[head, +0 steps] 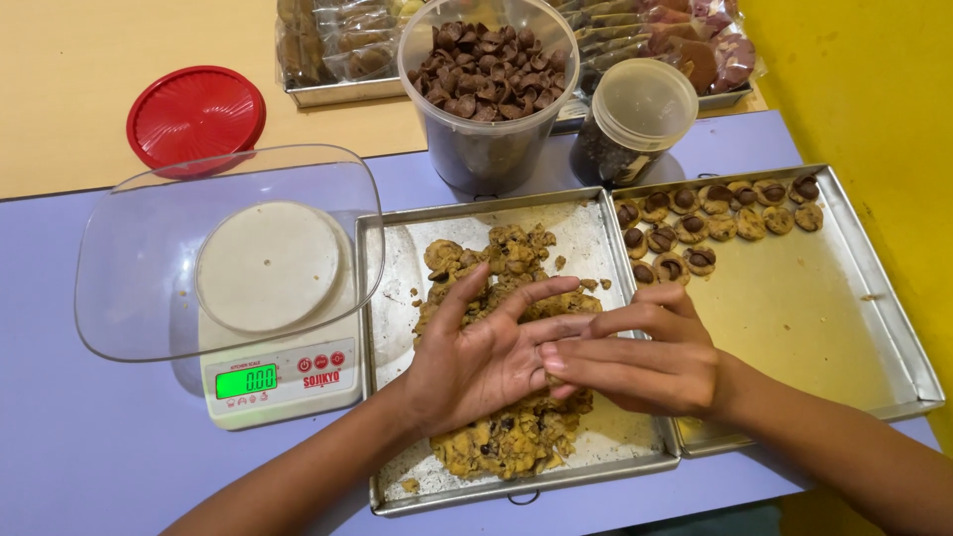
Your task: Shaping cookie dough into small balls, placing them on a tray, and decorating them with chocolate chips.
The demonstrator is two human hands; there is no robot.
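The left hand is lying palm up over a metal tray that is carrying a mound of cookie dough, its fingers spread open and pointing up and to the right across the heap. The right hand is coming in from the right, its flat, closed fingers pressing down onto the left palm, so the two hands are meeting directly above the dough; whether a small piece of dough is being pinched between them cannot be told, since the contact is hidden. The dough is lying right beneath both hands, its long axis running from the far end of the tray toward the person, with the left hand sitting more squarely over it and the right hand nearer the tray's right edge. Just to the right, touching this tray, a second tray is holding small rows of shaped cookies topped with chocolate pieces along its far edge. To the left, on the lilac desk, a kitchen scale is carrying a clear bowl. Beyond the trays a tub of chocolate pieces, a smaller lidded jar and a red lid are standing well apart from the hands.
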